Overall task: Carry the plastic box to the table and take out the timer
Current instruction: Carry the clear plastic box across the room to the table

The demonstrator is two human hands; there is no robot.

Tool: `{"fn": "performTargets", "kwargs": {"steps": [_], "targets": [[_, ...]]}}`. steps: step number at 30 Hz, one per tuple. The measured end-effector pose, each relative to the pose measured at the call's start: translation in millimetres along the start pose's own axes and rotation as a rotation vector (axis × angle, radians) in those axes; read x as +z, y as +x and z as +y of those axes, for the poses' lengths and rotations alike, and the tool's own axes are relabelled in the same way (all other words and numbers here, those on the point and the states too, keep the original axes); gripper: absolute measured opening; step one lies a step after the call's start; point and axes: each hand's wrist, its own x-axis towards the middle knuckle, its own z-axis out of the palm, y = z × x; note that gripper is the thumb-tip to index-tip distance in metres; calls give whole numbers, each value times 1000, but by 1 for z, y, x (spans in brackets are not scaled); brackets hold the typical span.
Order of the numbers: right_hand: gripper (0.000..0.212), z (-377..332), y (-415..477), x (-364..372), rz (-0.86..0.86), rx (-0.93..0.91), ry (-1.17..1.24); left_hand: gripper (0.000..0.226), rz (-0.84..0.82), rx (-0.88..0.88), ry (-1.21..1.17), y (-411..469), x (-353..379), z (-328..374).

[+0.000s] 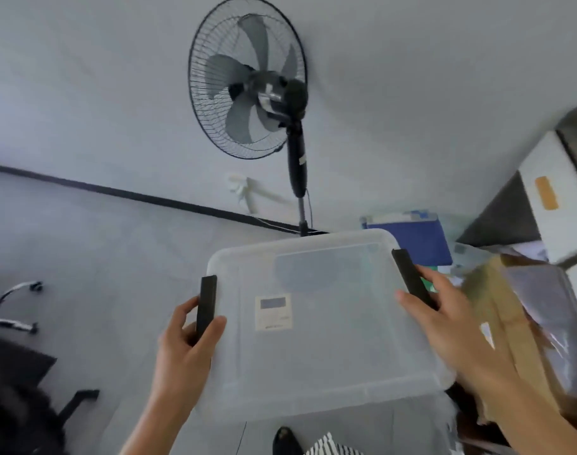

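Note:
A clear plastic box (329,356) with a frosted lid and two black side latches is held up in front of me, above the floor. Through the lid a small white timer (274,311) with a grey screen shows near the box's middle. My left hand (185,339) grips the left side with thumb and fingers around the black latch (206,305). My right hand (444,316) is wrapped over the right edge at the other latch (412,279), thumb on the lid.
A black standing fan (251,90) stands against the wall straight ahead. Cardboard boxes (510,323) and a blue folder (415,238) are piled at the right. Office chair bases (14,307) sit at the left on the grey floor. My shoe (285,440) shows below the box.

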Motion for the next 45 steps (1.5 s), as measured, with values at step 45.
{"fn": "performTargets", "kwargs": {"steps": [45], "targets": [[43, -367, 394, 890, -819, -263, -253, 43, 783, -182, -327, 602, -547, -4]]}}
